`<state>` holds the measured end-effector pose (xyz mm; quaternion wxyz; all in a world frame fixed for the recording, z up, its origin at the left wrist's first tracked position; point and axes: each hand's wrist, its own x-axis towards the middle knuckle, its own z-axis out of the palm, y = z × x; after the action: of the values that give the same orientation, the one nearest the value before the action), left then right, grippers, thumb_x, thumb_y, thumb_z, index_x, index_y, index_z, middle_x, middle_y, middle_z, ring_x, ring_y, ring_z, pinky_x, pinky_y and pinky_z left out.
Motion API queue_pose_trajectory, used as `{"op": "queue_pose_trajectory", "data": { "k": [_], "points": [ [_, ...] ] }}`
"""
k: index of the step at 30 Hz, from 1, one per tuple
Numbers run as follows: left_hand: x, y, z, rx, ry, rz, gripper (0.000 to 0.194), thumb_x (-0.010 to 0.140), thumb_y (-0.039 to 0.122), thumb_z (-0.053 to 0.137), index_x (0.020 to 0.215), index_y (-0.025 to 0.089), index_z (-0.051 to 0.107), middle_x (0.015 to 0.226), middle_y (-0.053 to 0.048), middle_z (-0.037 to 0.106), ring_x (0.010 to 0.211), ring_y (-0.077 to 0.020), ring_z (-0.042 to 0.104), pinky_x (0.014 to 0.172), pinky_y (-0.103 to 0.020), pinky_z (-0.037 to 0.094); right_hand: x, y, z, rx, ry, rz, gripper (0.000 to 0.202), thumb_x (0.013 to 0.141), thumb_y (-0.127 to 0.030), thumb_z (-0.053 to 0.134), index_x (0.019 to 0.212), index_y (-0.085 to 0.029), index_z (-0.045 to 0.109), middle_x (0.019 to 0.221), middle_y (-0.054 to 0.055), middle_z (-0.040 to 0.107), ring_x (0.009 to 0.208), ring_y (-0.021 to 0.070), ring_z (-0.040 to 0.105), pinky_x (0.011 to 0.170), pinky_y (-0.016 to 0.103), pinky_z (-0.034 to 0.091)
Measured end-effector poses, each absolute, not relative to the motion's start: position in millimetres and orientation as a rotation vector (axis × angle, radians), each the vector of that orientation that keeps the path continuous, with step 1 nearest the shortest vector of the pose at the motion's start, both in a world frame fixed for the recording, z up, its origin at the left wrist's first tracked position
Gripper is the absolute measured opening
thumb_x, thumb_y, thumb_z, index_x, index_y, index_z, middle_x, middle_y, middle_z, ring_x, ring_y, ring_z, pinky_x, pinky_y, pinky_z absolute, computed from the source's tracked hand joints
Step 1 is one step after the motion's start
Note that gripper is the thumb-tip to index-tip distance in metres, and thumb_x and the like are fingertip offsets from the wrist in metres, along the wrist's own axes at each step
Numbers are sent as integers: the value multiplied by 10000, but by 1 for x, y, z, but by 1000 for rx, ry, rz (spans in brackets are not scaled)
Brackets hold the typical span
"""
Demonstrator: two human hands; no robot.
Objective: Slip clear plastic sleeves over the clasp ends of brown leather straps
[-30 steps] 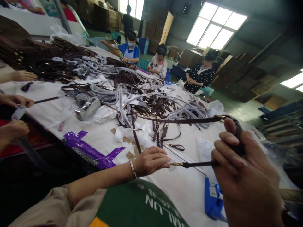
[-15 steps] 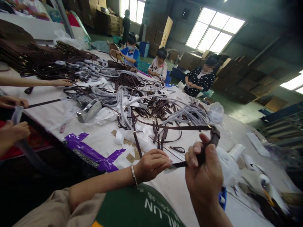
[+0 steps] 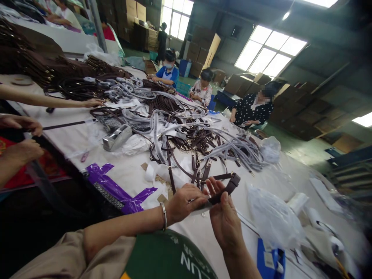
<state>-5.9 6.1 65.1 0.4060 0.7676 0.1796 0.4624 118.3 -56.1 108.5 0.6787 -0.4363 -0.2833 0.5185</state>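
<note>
A dark brown leather strap (image 3: 231,185) runs between my two hands, bent over at its right end, with its far part trailing onto the pile. My left hand (image 3: 184,203), a silver bracelet at the wrist, pinches the strap's near end, where a bit of clear plastic shows. My right hand (image 3: 225,221) holds the strap between thumb and fingers close to the bend. Just beyond my hands lie more brown straps (image 3: 200,170) with metal fittings, some in clear wrapping. A white strip (image 3: 151,172) of wrapping lies left of them.
A tape dispenser (image 3: 117,137) stands on the white-covered table left of the pile. Purple tape (image 3: 116,190) marks the near edge. Clear plastic bags (image 3: 273,213) and a blue box (image 3: 270,257) lie at right. Co-workers' hands (image 3: 21,139) work at far left; other people sit opposite.
My right hand has come left and lower, closer to my left hand, bringing the strap's bent end with it. The whole view has shifted slightly.
</note>
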Motion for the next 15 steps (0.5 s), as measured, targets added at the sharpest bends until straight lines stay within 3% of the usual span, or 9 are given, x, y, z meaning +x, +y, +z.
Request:
{"op": "queue_pose_trajectory", "data": {
  "k": [6,15],
  "points": [
    [-2,-3,71,1573,547,886,293,853,372,567,870,109,694,857,-60,667,791,-144,585,729,-238,446,117,-59,103,-1004,-722,1153,302,893,-372,497,1162,-278,597,1388,31,454,1301,206,368,1128,444,179],
    [-6,-6,77,1297,523,784,390,800,451,606,912,89,697,884,-64,664,839,-175,581,748,-236,442,111,-66,86,-1064,-691,1179,406,856,-441,531,1240,-308,534,1392,23,449,1310,204,356,1128,426,184]
  ]
}}
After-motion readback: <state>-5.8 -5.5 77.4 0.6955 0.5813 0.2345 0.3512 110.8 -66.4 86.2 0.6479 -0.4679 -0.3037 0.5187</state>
